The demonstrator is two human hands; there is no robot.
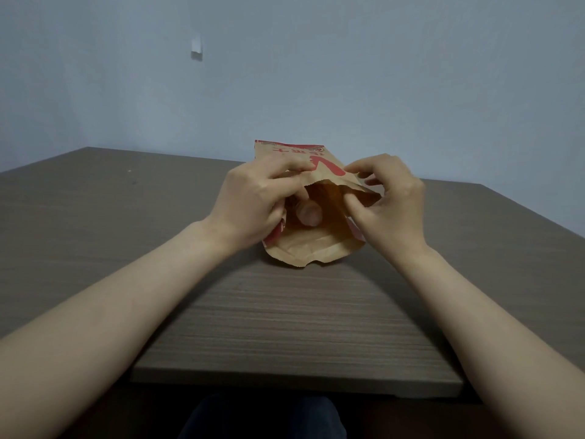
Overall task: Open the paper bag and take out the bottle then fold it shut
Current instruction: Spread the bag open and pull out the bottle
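A brown paper bag with red print lies on the wooden table, its mouth facing me and pulled open. Inside the mouth shows the round pale end of the bottle; the rest of it is hidden by the paper. My left hand pinches the left side of the bag's upper rim. My right hand pinches the right side of the rim, thumb inside the opening and fingers over the top flap.
The table runs back to a plain bluish wall, its near edge just above my lap. A small white hook is stuck on the wall at upper left. My forearms reach in from both lower corners.
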